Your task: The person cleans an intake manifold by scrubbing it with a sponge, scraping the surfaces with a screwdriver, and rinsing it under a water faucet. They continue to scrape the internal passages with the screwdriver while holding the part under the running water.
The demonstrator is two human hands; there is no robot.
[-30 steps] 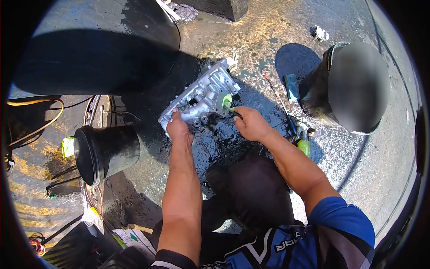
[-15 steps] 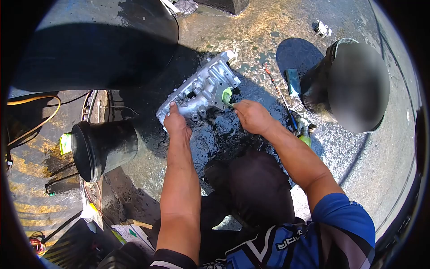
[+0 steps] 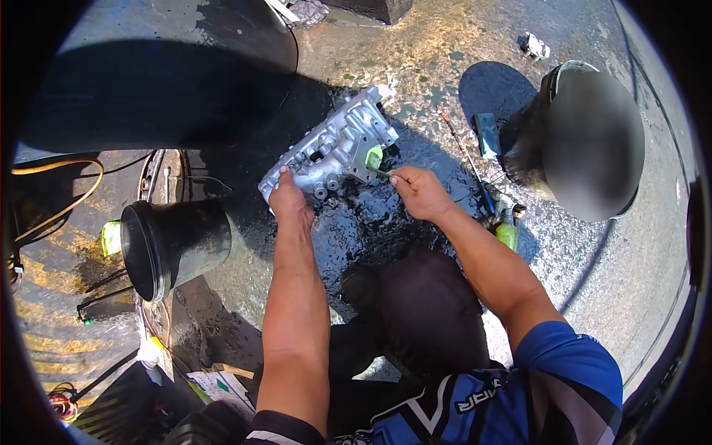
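A silver metal intake manifold (image 3: 330, 148) is tilted diagonally above the wet ground, with its flanged end to the upper right. My left hand (image 3: 288, 196) grips its lower left end, thumb on top and the other fingers hidden underneath. My right hand (image 3: 420, 193) is closed in a pinch around a thin dark handle. That handle runs to a bright green end (image 3: 374, 156), which sits at the opening in the manifold's flat flange. Whether the green part is bristles or cloth I cannot make out.
A dark bucket (image 3: 189, 241) lies to the left. On the right stands a larger bucket (image 3: 526, 159), partly blurred. Beside it are a dark block (image 3: 486, 136), a red-and-blue rod (image 3: 463, 152) and a yellow-green bottle (image 3: 507, 236). A big black curved surface (image 3: 148, 89) fills the upper left.
My right hand has shifted very slightly, and the green end has moved a little down and left at the flange opening. My left hand keeps its grip on the manifold.
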